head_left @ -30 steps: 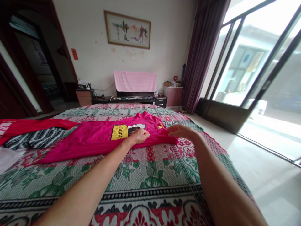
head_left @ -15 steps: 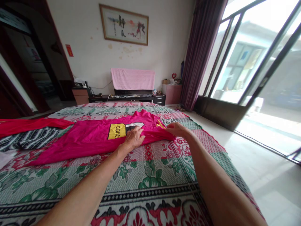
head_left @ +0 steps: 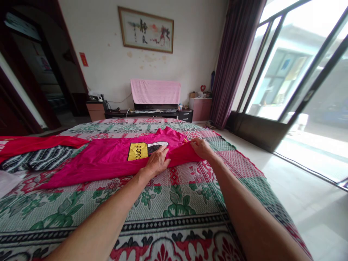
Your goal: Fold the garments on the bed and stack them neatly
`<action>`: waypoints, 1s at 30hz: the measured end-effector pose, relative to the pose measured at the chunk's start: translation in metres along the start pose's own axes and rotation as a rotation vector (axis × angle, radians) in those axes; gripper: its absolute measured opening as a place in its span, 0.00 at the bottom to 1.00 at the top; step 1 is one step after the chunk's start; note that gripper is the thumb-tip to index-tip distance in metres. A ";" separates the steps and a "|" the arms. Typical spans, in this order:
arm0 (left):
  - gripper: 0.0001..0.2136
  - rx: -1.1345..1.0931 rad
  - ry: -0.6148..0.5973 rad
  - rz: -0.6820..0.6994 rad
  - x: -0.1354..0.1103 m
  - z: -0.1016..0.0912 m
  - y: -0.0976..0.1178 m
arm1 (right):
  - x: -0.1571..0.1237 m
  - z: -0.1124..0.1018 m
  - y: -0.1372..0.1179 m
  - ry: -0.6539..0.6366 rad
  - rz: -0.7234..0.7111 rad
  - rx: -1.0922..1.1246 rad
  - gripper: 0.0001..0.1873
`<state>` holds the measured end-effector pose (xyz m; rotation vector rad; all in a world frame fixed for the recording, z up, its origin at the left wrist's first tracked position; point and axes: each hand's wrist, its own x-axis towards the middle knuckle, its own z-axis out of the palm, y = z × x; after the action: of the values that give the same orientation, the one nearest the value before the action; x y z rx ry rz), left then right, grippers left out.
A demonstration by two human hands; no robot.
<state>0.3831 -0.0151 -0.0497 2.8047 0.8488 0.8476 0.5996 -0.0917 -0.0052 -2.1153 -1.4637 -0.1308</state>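
A pink T-shirt [head_left: 103,159] with a yellow and black print lies spread across the patterned bedspread [head_left: 108,203]. My left hand [head_left: 157,161] rests on the shirt beside the print, fingers stretched out and the thumb apart. Near the collar, my right hand [head_left: 200,148] pinches the near edge of the shirt, where the fabric is folded over in a red-pink flap. Some yellow trim shows at the neck; most of it is covered by the fold.
At the left lie a red garment [head_left: 40,145], a black-and-white striped cloth [head_left: 38,158] and a pale cloth [head_left: 9,181]. Beyond the bed, a pink towel [head_left: 154,91] drapes over something on a low black cabinet [head_left: 185,115]. Glass doors [head_left: 269,83] stand at the right.
My right hand has drawn the shirt's near edge over the collar, so less yellow trim shows. My left hand stays on the shirt. The view has shifted slightly.
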 end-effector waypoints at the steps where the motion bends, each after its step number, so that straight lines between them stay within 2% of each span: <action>1: 0.21 -0.008 0.018 0.005 -0.001 0.001 0.000 | 0.000 0.001 0.000 0.024 -0.006 0.024 0.15; 6: 0.25 -0.004 0.104 0.031 -0.004 0.005 0.000 | 0.000 0.011 0.006 0.083 -0.030 0.094 0.16; 9: 0.25 0.060 0.105 0.002 -0.006 0.005 0.003 | -0.002 0.014 0.011 0.114 -0.028 0.077 0.16; 15: 0.18 0.191 -0.034 -0.145 -0.008 -0.001 0.007 | -0.003 0.014 0.016 -0.090 0.062 -0.071 0.15; 21: 0.25 0.197 0.002 -0.117 -0.008 -0.008 0.013 | -0.003 0.010 0.007 -0.058 0.064 -0.027 0.20; 25: 0.23 0.185 -0.051 -0.171 -0.008 -0.006 0.011 | -0.003 0.012 0.004 -0.101 0.007 0.074 0.20; 28: 0.17 0.142 -0.104 -0.144 -0.007 -0.005 0.008 | -0.001 0.018 0.006 -0.140 -0.086 0.095 0.17; 30: 0.16 0.114 -0.113 -0.115 -0.006 -0.005 0.007 | 0.001 0.021 0.008 -0.111 -0.155 0.093 0.17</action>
<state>0.3798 -0.0241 -0.0466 2.8339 1.0597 0.6373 0.6026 -0.0826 -0.0259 -1.9621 -1.6657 -0.0025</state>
